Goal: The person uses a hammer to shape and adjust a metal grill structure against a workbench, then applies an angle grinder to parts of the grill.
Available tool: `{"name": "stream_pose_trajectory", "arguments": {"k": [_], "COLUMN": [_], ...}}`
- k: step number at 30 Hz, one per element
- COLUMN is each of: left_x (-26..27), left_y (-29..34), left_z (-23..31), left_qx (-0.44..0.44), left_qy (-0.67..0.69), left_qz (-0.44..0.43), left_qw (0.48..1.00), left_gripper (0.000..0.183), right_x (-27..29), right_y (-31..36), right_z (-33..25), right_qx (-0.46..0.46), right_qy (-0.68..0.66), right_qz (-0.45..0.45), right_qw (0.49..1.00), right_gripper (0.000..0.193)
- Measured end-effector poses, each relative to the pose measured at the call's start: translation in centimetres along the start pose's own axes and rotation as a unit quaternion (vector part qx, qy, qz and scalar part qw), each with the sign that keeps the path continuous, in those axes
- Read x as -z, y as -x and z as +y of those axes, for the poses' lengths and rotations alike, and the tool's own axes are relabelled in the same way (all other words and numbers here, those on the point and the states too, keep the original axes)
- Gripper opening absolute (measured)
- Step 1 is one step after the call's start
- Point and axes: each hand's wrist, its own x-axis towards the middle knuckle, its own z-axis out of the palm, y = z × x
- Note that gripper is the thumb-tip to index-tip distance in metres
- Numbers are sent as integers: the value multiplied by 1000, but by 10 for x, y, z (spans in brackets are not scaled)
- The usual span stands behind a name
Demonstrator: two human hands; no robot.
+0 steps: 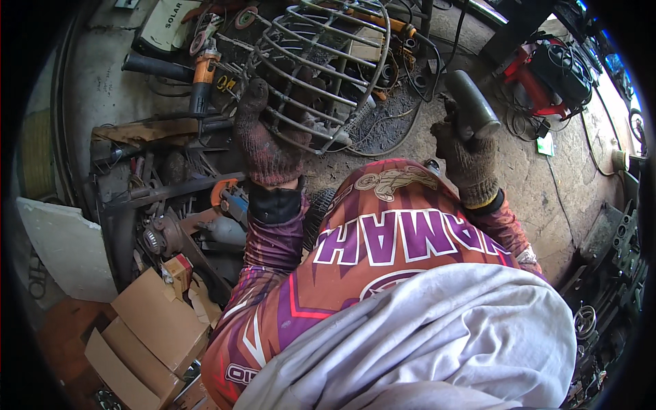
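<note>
A cage of bent round metal bars (328, 51), shaped like a rounded basket, stands tilted at the top centre. My left hand (272, 140), in a dirty knitted glove, grips the cage's near left side, its fingers reaching in among the bars. My right hand (468, 154), in a similar brownish glove, is raised right of the cage and apart from it. It is closed around a thick grey metal cylinder (471, 102), which slants up and left out of the grip. Whether the cylinder has a handle is hidden by the glove.
An orange angle grinder (204, 78) lies left of the cage among metal scraps. Beyond the cage is another orange power tool (383, 22) with cables. A red and black machine (547, 78) with coiled leads stands at right. Cardboard boxes (160, 321) sit at lower left.
</note>
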Motion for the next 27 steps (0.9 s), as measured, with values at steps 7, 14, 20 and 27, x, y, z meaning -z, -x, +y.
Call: {"name": "stream_pose_trajectory", "arguments": {"k": [7, 14, 20, 27], "left_x": [-7, -31, -29, -15], "left_y": [4, 2, 2, 5], "left_z": [-2, -20, -12, -8], "left_qx": [-13, -55, 9, -20], "left_qy": [-64, -189, -175, -143], "left_qz": [3, 74, 79, 48], "left_qw": [998, 978, 981, 988], "left_gripper": [51, 49, 44, 48], "right_x": [9, -20, -6, -5], "right_y": [12, 31, -4, -1], "right_z": [9, 10, -23, -11], "right_qx": [-33, -3, 207, 87], "right_qy": [-7, -99, 189, 80], "right_qz": [-24, -79, -88, -62], "right_qw": [999, 992, 956, 991], "right_gripper": [60, 33, 54, 47]}}
